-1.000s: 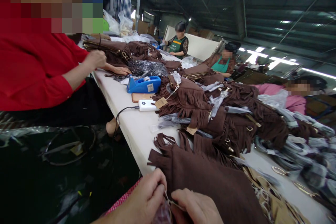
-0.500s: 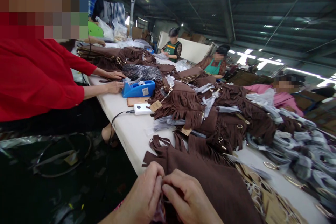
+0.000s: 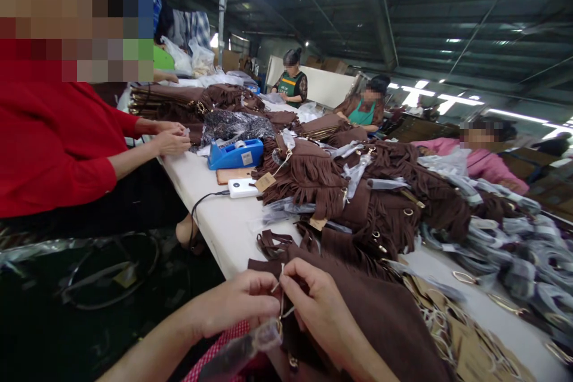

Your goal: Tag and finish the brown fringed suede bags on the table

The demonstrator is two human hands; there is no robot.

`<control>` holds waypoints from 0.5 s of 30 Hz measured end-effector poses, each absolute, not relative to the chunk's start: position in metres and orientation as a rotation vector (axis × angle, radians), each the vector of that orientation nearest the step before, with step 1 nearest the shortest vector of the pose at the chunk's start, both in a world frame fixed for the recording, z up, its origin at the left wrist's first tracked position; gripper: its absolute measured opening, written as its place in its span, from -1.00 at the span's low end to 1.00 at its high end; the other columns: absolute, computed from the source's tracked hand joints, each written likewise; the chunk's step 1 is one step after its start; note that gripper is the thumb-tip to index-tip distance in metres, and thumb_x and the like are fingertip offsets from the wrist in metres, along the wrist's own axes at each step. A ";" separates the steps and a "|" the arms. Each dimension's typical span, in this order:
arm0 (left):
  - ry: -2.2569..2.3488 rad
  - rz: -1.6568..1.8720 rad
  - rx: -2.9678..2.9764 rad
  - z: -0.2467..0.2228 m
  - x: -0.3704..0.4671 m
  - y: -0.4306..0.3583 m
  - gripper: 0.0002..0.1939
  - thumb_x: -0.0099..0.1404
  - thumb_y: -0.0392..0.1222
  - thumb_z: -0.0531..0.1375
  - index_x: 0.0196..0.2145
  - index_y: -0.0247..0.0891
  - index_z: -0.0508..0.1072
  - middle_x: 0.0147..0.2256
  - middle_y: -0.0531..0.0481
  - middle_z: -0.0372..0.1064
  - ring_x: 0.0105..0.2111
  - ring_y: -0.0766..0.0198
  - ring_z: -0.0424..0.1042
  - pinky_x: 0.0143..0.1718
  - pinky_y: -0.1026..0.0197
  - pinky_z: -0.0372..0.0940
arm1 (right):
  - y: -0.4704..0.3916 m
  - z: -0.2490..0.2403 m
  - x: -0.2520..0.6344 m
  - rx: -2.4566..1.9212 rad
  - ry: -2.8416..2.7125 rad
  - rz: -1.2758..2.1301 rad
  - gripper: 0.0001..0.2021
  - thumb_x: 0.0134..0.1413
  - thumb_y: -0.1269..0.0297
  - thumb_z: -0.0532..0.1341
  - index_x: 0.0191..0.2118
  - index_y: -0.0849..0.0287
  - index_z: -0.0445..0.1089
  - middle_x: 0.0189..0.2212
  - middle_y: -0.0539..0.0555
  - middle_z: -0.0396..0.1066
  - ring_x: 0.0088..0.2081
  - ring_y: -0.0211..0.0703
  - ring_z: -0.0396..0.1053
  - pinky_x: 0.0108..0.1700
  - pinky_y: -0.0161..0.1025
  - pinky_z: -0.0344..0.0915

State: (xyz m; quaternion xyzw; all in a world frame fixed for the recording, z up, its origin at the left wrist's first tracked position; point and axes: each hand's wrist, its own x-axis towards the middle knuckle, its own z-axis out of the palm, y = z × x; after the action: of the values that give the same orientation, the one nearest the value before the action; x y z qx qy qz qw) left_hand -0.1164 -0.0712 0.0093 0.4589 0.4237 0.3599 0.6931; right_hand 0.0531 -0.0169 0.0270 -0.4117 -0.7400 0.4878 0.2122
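Both my hands meet over the near edge of a dark brown bag (image 3: 358, 304) at the bottom centre. My right hand (image 3: 313, 301) pinches a thin white string (image 3: 281, 279). My left hand (image 3: 244, 304) has its fingertips closed at the same string, just left of my right hand. Below the fingers hang a gold clasp (image 3: 280, 323) and a clear plastic-wrapped piece (image 3: 250, 346). Brown paper tags with white strings (image 3: 465, 340) lie in a pile to the right of the bag.
A blue tape dispenser (image 3: 236, 154), a white device (image 3: 244, 187) and fringed brown bags (image 3: 308, 170) sit ahead on the white table (image 3: 215, 233). Plastic-wrapped straps (image 3: 496, 250) lie at right. A person in red (image 3: 58, 143) stands at left; others work farther off.
My hands have come slightly apart, showing the string, clasp and plastic-wrapped piece. The person in red has drawn both hands back from the tape dispenser.
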 end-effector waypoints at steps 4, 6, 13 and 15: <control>0.915 0.851 0.970 0.009 -0.119 -0.052 -0.87 -0.08 -0.30 0.23 -0.47 -0.32 0.45 -0.54 0.13 0.30 -0.56 0.43 0.16 -0.53 0.37 0.05 | -0.001 0.025 0.040 -1.145 -1.994 1.420 -0.84 0.13 0.23 0.08 -0.45 0.10 0.24 -0.75 -0.22 0.12 -0.77 -0.38 0.11 -0.70 -0.44 -0.02; 0.945 0.864 0.900 0.008 -0.120 -0.042 -0.87 -0.12 -0.29 0.23 -0.50 -0.33 0.45 -0.58 0.12 0.30 -0.61 0.44 0.16 -0.59 0.37 0.03 | 0.009 0.023 0.035 -1.131 -1.978 1.407 -0.84 0.11 0.21 0.09 -0.46 0.11 0.25 -0.77 -0.22 0.12 -0.77 -0.38 0.10 -0.71 -0.45 -0.05; 0.914 0.791 0.849 0.011 -0.130 -0.016 -0.67 -0.16 -0.13 0.34 -0.40 -0.31 0.44 -0.62 0.07 0.36 -0.68 0.38 0.29 -0.69 0.39 0.11 | 0.040 0.025 0.023 -1.124 -1.985 1.422 -0.83 0.05 0.18 0.09 -0.49 0.11 0.22 -0.81 -0.19 0.15 -0.77 -0.39 0.09 -0.70 -0.46 -0.07; 0.910 0.777 0.865 0.016 -0.133 -0.011 -0.63 -0.14 -0.06 0.39 -0.39 -0.30 0.43 -0.66 0.12 0.33 -0.72 0.41 0.26 -0.73 0.40 0.12 | 0.045 0.031 0.022 -1.105 -1.996 1.407 -0.84 0.03 0.20 0.09 -0.49 0.12 0.23 -0.83 -0.21 0.12 -0.77 -0.40 0.05 -0.69 -0.46 -0.06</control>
State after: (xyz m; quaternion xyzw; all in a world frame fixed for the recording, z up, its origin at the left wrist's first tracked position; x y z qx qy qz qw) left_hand -0.1332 -0.0114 0.0160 0.3942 0.4146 0.3541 0.7398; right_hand 0.0220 0.0450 0.0312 -0.4012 -0.7250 0.5109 0.2288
